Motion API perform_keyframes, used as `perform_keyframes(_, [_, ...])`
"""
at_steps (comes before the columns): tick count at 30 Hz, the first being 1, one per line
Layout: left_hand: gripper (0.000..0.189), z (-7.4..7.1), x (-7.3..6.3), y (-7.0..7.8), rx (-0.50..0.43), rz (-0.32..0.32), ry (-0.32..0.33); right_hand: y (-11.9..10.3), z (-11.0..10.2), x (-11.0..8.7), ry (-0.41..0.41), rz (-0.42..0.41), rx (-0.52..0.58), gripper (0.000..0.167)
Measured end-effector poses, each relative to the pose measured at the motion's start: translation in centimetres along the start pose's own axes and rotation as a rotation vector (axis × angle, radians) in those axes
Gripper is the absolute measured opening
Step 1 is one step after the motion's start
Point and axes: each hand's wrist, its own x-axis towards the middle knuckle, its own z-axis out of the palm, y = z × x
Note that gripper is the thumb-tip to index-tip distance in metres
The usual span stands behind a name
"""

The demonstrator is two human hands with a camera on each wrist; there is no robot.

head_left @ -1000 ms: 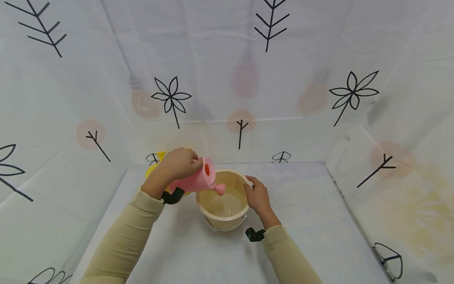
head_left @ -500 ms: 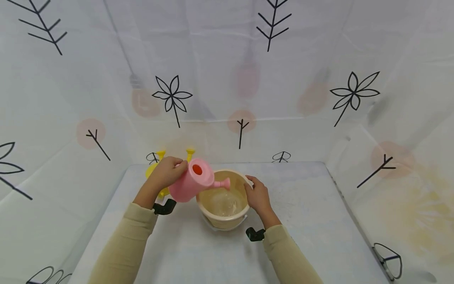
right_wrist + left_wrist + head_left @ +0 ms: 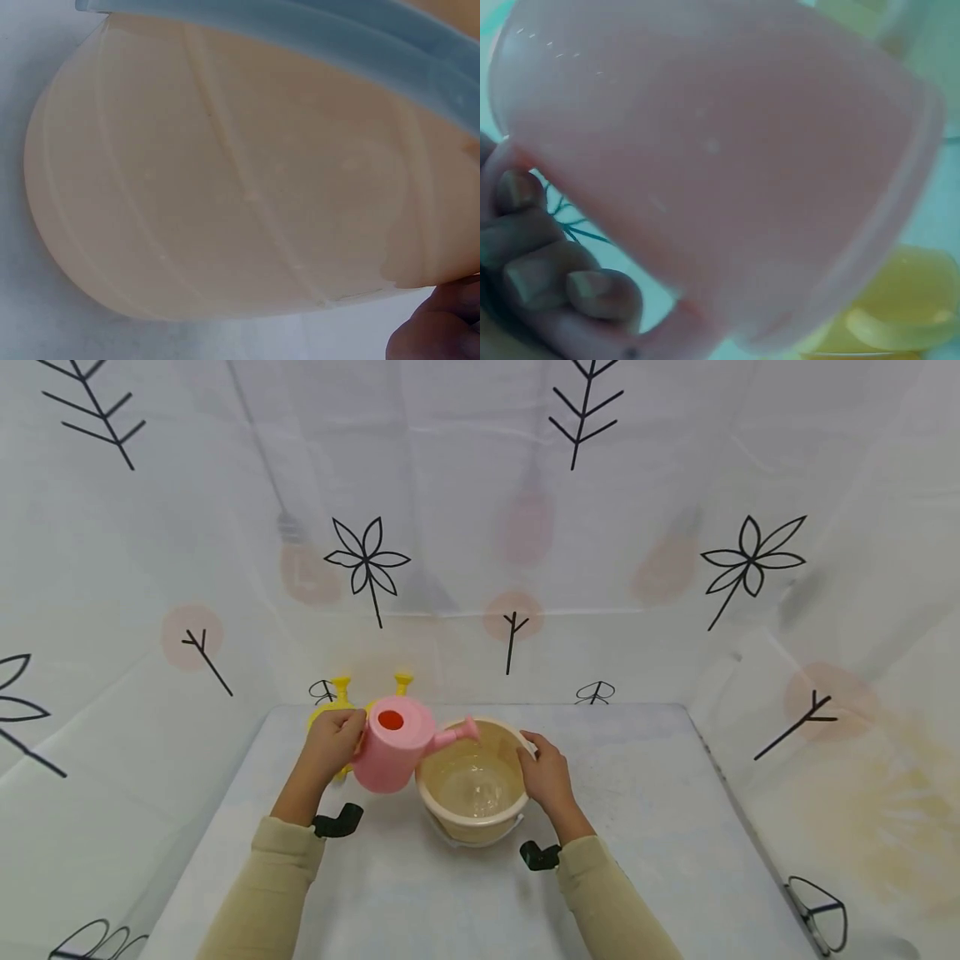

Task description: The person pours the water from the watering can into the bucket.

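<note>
My left hand (image 3: 336, 742) grips the handle of a pink watering can (image 3: 390, 758), held in the air at the left side of a cream bucket (image 3: 471, 833). In the left wrist view the fingers (image 3: 544, 274) curl through the handle loop. The can leans slightly right, its spout reaching over the bucket's rim and its red-lined filling hole facing up. Some clear water (image 3: 480, 789) lies in the bottom of the bucket. My right hand (image 3: 546, 774) holds the bucket's right rim, thumb inside. The pale bucket handle (image 3: 300, 41) hangs down against the outer wall.
Two yellow spouts rise behind the pink can, with a yellow watering can (image 3: 318, 717) partly hidden by my left hand. All this is on a white table (image 3: 637, 860). A patterned white cloth (image 3: 465, 527) encloses the table at the back and sides.
My left hand has moved left and down, turning the pink watering can from a steep pouring tilt to nearly upright. The spout tip has risen. The right hand and bucket have stayed put.
</note>
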Motion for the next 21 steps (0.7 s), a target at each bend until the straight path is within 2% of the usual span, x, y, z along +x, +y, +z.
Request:
perform_keyframes(3, [0.034, 0.1, -0.3, -0.7, -0.068, -0.012, 0.061, 0.1, 0.0, 0.0, 0.000, 0.002, 0.002, 0.042])
perform_keyframes(7, [0.033, 0.2, -0.5, -1.8, -0.136, 0.019, 0.120, 0.2, 0.1, 0.1, 0.005, 0.004, 0.007, 0.041])
perform_keyframes(17, [0.040, 0.4, -0.9, -4.3, -0.229, -0.003, 0.168, 0.3, 0.3, 0.2, 0.007, -0.002, 0.017, 0.042])
perform_keyframes(21, [0.038, 0.3, -0.9, -5.3, -0.269, -0.030, 0.188, 0.3, 0.3, 0.2, 0.011, -0.009, 0.013, 0.042])
